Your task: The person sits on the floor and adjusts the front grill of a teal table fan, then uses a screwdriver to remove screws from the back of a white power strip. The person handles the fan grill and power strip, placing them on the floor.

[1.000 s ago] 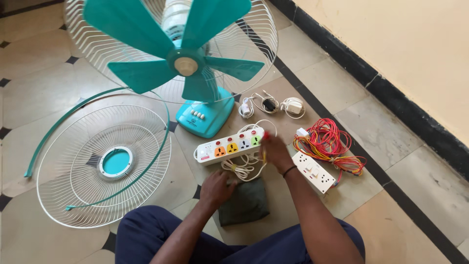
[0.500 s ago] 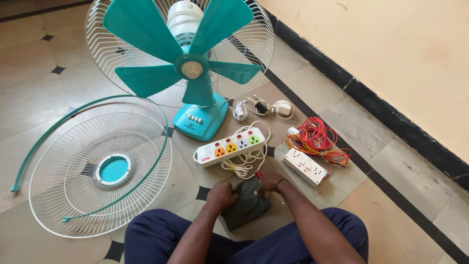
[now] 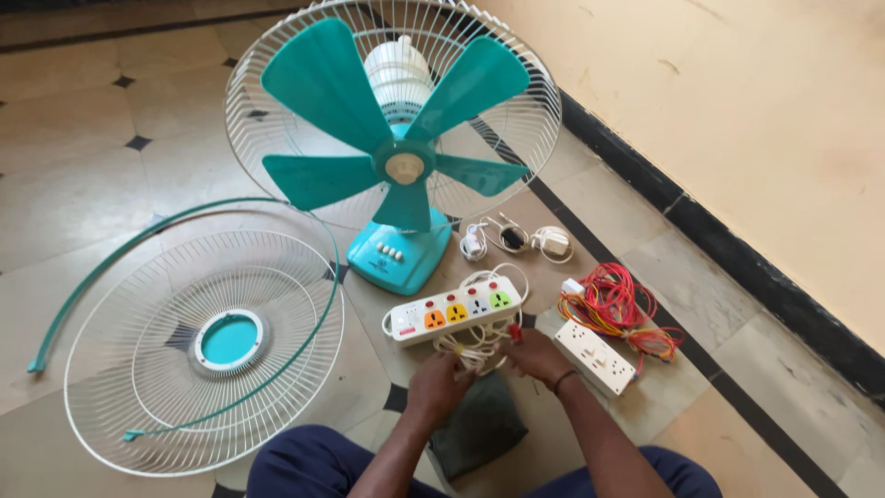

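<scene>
My left hand pinches the coiled white cord lying just in front of a white power strip with coloured sockets. On the cord's right side my right hand has its fingertips closed on a small red item; what the item is cannot be made out. A dark cloth pouch lies on the floor under my wrists.
A teal table fan stands behind the strip without its front guard. The loose grille and teal rim ring lie left. A second white strip, tangled red and yellow wires and small adapters lie right, near the wall.
Both hands left the dark pouch and moved forward to the coiled cord by the power strip. The view has come closer to the floor items.
</scene>
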